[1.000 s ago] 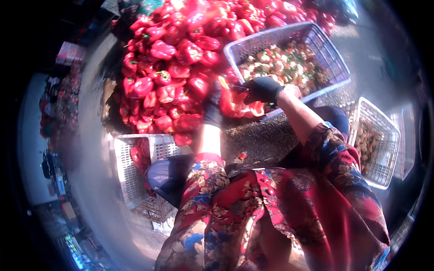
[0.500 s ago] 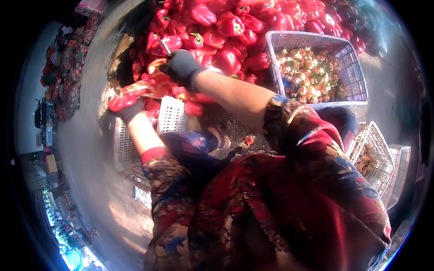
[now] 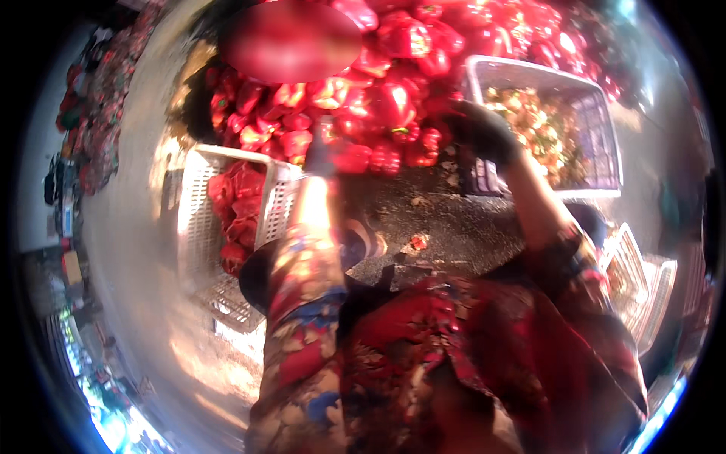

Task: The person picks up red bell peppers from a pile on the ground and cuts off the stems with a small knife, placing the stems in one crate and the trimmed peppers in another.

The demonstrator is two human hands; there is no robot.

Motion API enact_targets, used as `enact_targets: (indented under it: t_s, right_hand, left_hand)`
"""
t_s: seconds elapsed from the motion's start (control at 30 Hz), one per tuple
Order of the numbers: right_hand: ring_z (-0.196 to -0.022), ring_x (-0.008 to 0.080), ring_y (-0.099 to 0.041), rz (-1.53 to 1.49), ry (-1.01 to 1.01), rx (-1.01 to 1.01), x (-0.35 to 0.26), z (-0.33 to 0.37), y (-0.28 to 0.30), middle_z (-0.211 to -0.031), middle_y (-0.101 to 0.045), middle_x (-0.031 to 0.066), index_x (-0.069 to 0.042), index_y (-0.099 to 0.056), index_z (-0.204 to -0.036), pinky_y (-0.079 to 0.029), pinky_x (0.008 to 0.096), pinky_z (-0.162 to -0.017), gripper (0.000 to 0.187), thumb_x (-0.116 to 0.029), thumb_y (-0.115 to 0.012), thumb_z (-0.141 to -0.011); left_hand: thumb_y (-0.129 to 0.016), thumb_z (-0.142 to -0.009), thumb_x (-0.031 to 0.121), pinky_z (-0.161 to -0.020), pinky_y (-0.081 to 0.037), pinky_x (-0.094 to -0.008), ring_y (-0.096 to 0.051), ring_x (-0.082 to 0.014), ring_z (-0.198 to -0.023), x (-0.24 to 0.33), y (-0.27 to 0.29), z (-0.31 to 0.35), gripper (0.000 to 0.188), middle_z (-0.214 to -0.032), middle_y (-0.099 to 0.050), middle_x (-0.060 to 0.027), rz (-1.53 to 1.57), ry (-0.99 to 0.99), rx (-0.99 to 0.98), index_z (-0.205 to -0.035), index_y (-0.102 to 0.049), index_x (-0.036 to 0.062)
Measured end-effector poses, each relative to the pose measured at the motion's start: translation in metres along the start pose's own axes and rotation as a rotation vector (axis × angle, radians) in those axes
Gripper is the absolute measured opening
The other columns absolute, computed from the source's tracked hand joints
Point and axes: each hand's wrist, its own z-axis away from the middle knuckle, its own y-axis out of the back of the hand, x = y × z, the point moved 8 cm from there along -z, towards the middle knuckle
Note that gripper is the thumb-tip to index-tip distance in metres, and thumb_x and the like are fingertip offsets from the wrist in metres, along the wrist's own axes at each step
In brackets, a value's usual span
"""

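on sunlit floor (image 3: 204, 363), with left hand (image 3: 320, 155) by red peppers (image 3: 397, 102) and right hand (image 3: 488, 135) near purplish crate (image 3: 603, 136); cannot tell spread of blurred fingers (image 3: 467, 121).

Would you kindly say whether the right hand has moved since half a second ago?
Yes, the right hand has moved rightward, much closer to the lavender crate.

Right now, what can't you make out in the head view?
Dark-gloved left hand, head view: motion blur hides whether it grips anything.
Dark-gloved right hand, head view: blur and shadow hide what it holds, if anything.
Glossy red bell-pepper pile, head view: the top edge cuts off its far side; an oval blur covers part.
White plastic crate at right, head view: contents too blurred and small to identify.
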Motion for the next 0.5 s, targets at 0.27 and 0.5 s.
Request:
enact_targets:
  t_s: [0.27,0.5]
  right_hand:
    - [-0.052,0.0097,-0.051,0.552,-0.028,0.842,0.013,0.119,0.092,-0.066,-0.057,0.0022,-0.004,-0.059,-0.097,-0.040,0.0255,-0.045,0.026,-0.029,-0.054,-0.093]
    - [-0.051,0.0035,-0.043,0.575,-0.086,0.846,0.020,0.102,0.080,-0.059,-0.045,-0.0079,-0.011,-0.057,-0.085,-0.033,0.0221,-0.045,0.021,-0.028,-0.050,-0.096]
  left_hand:
    - [-0.069,-0.079,0.040,-0.106,-0.029,-0.0599,-0.021,-0.0360,-0.141,-0.072,-0.104,-0.012,0.089,-0.156,-0.015,-0.0107,-1.431,-0.010,-0.470,-0.149,-0.015,0.0302]
    - [-0.051,-0.083,0.063,-0.099,-0.028,-0.0687,-0.025,-0.0439,-0.136,-0.121,-0.103,-0.046,0.069,-0.152,-0.026,-0.0066,-1.347,0.124,-0.233,-0.144,-0.030,0.0362]
